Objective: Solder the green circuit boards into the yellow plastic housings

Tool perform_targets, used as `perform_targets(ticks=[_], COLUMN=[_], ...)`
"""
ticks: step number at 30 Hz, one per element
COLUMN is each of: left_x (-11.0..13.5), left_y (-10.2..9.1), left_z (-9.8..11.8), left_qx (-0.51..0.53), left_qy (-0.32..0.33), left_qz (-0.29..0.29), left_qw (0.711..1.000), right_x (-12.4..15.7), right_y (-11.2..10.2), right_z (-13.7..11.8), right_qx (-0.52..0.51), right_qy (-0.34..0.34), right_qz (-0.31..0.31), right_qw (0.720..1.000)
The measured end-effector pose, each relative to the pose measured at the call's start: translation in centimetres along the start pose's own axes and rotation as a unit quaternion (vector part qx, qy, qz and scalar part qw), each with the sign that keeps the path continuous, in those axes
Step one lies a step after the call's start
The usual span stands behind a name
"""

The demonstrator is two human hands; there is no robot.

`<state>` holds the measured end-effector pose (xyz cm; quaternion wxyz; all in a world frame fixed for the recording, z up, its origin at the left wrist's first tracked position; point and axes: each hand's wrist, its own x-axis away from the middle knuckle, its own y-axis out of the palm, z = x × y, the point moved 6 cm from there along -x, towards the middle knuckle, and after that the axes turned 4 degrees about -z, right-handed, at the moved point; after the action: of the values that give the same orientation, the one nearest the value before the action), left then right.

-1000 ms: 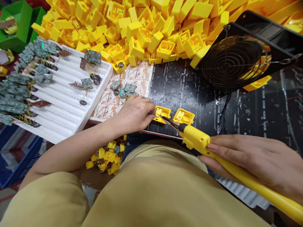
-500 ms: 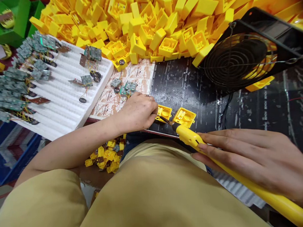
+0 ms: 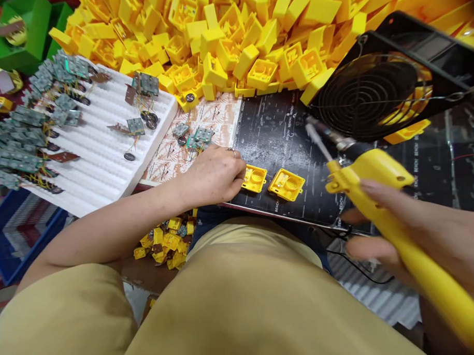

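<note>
My right hand is wrapped around the yellow handle of a soldering gun, blurred by motion. Its metal tip and thin feed tube point up and left, above the black bench mat and in front of the fan. My left hand rests at the bench edge, fingers closed at the left end of a small open yellow plastic casing; the fingertips are hidden behind the knuckles. Just right of it lies a second open yellow casing, untouched. Behind my left hand are small circuit boards with wires.
A big heap of yellow casings fills the back. A black fan stands at right on the black mat. At left, a white ribbed foam tray bears many wired boards. More yellow parts lie below the bench edge.
My right hand has lifted the soldering gun away from the casing by my left hand, up and to the right, and turned it. The left hand has stayed at the casing.
</note>
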<state>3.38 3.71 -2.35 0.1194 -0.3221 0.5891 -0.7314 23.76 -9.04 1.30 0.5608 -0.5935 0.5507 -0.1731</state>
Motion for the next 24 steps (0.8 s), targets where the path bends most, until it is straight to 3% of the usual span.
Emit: perform_targets(ticks=[5,9,13,17,20,22,24], left_x=[0.2,0.2,0.2,0.8,2.3,3.2,3.2], left_y=[0.0,0.1,0.3,0.0,-2.1,-3.5,-3.8], left_z=[0.3,0.5,0.9,0.8,-1.9,-5.4,-9.0], left_qx=[-0.013,-0.005,0.006,0.018,0.068,0.09,0.072], left_qy=[0.008,0.01,0.017,0.022,0.002,-0.07,-0.16], left_qz=[0.016,0.016,0.041,0.066,0.161,0.221,0.204], left_qw=[1.0,1.0,0.999,0.997,0.985,0.969,0.963], right_x=[-0.4,-1.4,-5.0,-9.2,-10.1,-9.7,-9.1], right_y=[4.1,6.6,6.4,7.9,9.5,9.9,9.6], right_z=[0.1,0.9,2.1,2.2,1.8,1.5,1.3], right_qx=[0.103,0.069,0.064,0.034,0.022,0.013,0.005], right_qy=[-0.044,-0.044,-0.047,-0.094,-0.122,-0.13,-0.13], right_qz=[0.029,0.043,0.066,0.035,-0.012,-0.036,-0.046], right_qw=[0.993,0.996,0.995,0.994,0.992,0.991,0.99])
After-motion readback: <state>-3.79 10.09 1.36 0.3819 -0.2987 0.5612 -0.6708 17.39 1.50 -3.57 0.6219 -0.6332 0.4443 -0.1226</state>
